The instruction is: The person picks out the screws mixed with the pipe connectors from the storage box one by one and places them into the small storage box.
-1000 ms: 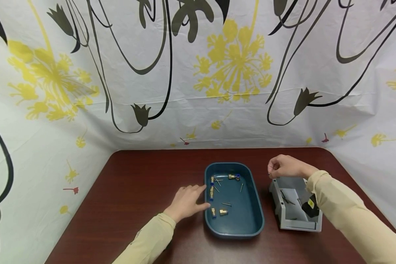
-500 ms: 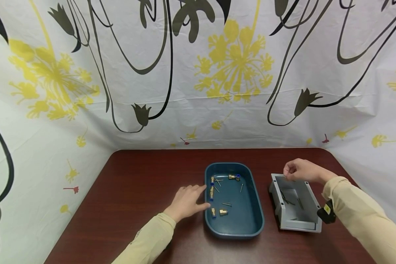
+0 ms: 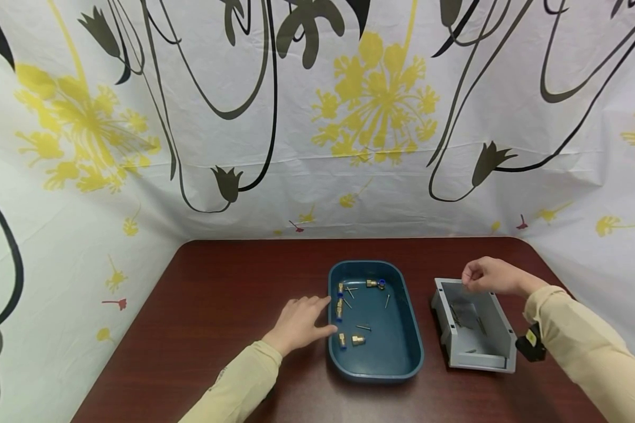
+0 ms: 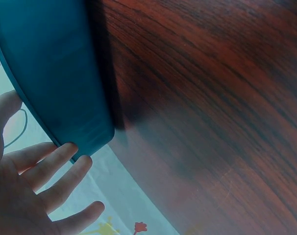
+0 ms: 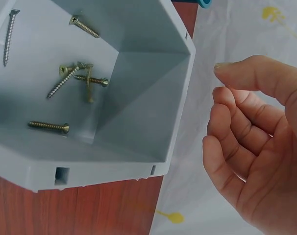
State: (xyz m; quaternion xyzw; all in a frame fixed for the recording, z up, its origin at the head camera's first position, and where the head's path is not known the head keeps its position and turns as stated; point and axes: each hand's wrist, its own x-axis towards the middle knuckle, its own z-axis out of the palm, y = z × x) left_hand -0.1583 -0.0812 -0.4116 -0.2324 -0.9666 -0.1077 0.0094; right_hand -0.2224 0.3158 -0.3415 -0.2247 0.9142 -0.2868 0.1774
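My left hand (image 3: 298,320) rests at the left rim of a blue tray (image 3: 388,358). Its fingers are spread and fairly straight; in the left wrist view the fingertips (image 4: 82,161) touch the tray's edge. The tray holds brass fittings with blue ends (image 3: 340,308) and several thin screws (image 3: 363,327). My right hand (image 3: 484,275) hovers over the far end of a grey bin (image 3: 455,346). Its fingers are loosely curled, the thumb (image 5: 256,73) close to the index finger, and I see nothing between them. Inside the bin lie several screws (image 5: 50,127), some crossed in a small pile.
Both containers stand on a dark red-brown wooden table (image 3: 233,294), the bin to the right of the tray. A white cloth (image 3: 296,135) printed with flowers hangs behind the table and along its sides. A black device (image 3: 531,342) sits on the right wrist.
From near the bin's far left corner, my right hand has moved right and slightly closer, over the bin, where it now stays nearly still. My left hand and the tray have not moved.
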